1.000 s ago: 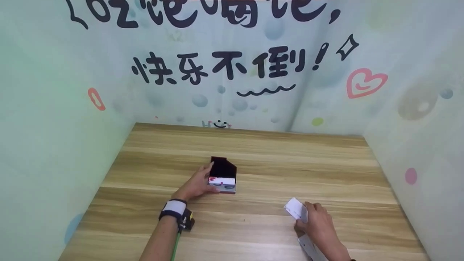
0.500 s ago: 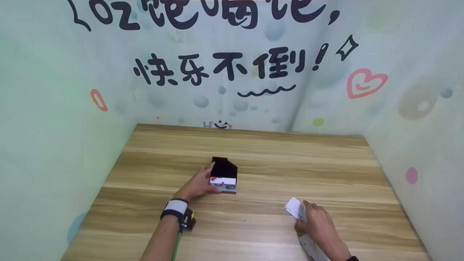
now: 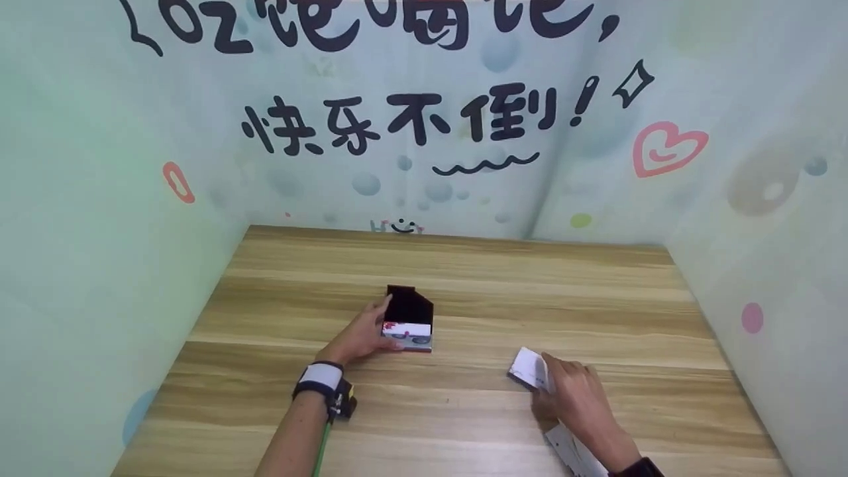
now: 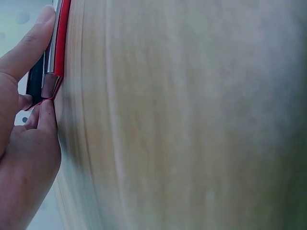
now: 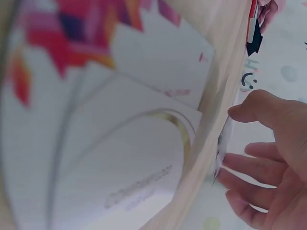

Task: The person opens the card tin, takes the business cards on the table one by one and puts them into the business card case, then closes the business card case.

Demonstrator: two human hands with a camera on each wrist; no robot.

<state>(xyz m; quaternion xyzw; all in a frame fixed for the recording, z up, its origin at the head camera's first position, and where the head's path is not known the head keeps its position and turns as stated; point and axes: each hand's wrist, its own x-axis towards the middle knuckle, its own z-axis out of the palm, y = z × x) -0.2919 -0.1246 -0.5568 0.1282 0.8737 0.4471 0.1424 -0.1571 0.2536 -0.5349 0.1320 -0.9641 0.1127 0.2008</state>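
Observation:
My left hand holds a small folding card case, red outside and black inside, at its left side. Its flap stands open, and a white printed card shows in its front part. In the left wrist view my thumb lies on the top of the case and the fingers are at its end. To the right, my right hand pinches a small white card or thin stack of cards between thumb and fingers; how many cannot be told. The right wrist view shows that card edge-on.
White cards with printed lettering and colourful shapes lie on the wooden table under my right wrist, partly hidden by it. Printed cloth walls stand at the back and both sides. A camera sits on my left wrist.
My right hand has shifted a little left and away from me with the white card, which now shows a dark near edge. The left hand and the case stay in place.

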